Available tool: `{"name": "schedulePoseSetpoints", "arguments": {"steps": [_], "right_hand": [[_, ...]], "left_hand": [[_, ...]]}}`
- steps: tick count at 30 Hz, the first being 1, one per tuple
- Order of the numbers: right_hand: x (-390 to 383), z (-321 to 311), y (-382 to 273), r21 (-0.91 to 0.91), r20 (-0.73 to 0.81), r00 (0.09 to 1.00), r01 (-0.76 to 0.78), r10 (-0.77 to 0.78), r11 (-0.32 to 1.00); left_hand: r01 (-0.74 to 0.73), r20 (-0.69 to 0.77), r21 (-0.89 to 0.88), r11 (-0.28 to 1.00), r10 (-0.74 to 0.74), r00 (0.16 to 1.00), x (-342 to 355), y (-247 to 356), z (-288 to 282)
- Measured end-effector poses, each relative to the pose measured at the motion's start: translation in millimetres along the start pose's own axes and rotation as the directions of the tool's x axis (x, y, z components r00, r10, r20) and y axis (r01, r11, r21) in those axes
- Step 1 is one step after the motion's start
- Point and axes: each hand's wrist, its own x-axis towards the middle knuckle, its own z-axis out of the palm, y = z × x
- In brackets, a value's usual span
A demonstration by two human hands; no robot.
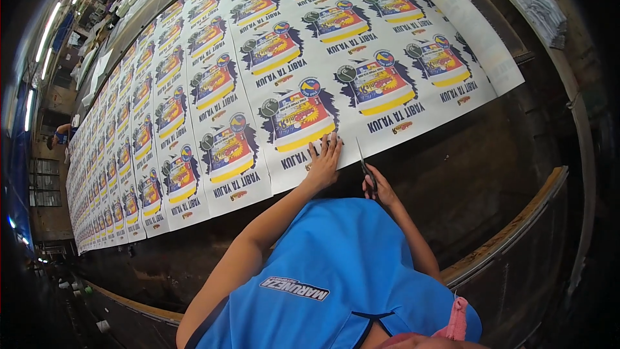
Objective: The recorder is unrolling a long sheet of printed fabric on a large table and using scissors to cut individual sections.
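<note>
A long white sheet (289, 177), printed with repeated colourful designs, covers the table in front of me. Whether it is cloth or paper I cannot tell. My left hand (324, 160) lies on it near the front edge, fingers spread, with nothing held. Just to the right, my right hand (382, 189) grips dark-handled scissors (362, 157). Their blades point away from me and reach over the sheet's front edge, between two columns of prints. Straight seams or cuts divide the sheet into strips on the left side.
At the far right, a loosely rolled part of the white sheet (481, 32) lies across the table. The dark table surface (478, 155) shows in front of the sheet, with a wooden edge (516, 223) nearer me. Another person (61, 136) stands at the far left. Folded pale stacks (533, 3) sit at upper right.
</note>
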Motion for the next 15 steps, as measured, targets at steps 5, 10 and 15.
{"name": "schedulePoseSetpoints", "arguments": {"steps": [5,10,15], "right_hand": [[-1.8,9.3,5.2,0.113,-0.050,0.997,0.064,-0.059,0.991],[-10.1,8.4,4.0,0.067,-0.137,0.990,0.029,-0.019,0.997],[4.2,7.9,-22.8,0.096,-0.079,0.996,0.045,-0.037,0.994]], "left_hand": [[-0.073,-0.155,-0.071,0.995,0.062,0.986,0.4,-4.8,12.9],[-0.074,-0.120,-0.169,0.983,0.054,0.991,-7.4,-4.7,15.5],[-0.092,-0.128,-0.202,0.975,0.066,0.990,-9.9,-4.1,5.0]]}}
